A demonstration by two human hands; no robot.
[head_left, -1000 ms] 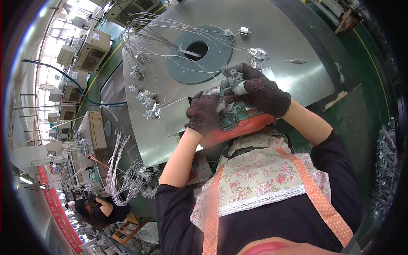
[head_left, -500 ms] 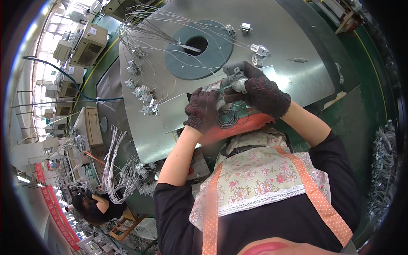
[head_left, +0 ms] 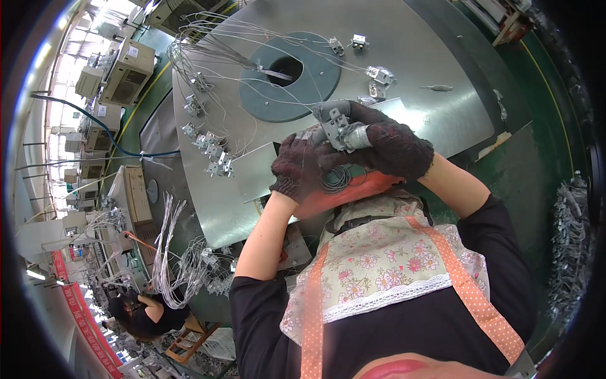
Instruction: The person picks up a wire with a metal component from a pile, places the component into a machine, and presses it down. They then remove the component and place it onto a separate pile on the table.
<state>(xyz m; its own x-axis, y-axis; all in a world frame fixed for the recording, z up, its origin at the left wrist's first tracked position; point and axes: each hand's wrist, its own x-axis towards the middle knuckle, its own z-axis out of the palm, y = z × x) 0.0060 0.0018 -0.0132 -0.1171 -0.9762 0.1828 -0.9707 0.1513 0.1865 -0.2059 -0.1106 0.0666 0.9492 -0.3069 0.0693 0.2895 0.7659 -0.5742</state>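
Both my hands wear dark knitted gloves with grey tape round some fingers. Between the thumb and fingers of my right hand [head_left: 394, 142] is a small metal bracket [head_left: 336, 129] with holes and tabs. My left hand [head_left: 297, 158] is closed right beside it, fingers curled; what they grip, if anything, is hidden. Just below the hands lies a coil of thin grey cable [head_left: 336, 180], over a red cloth [head_left: 353, 192] at the table's near edge. Part of a green fixture shows next to the coil.
Metal connector parts on cables sit at the table's left [head_left: 211, 151] and far right [head_left: 380, 79]. A round grey disc [head_left: 252, 101] with a central hole has cables running over it. A small pointed tool [head_left: 437, 88] lies at right. Another person [head_left: 148, 312] sits at lower left.
My right hand has shifted slightly left and turned, so the bracket's flat face shows more. The left hand stays nearly in place. The whole view has tilted a little.
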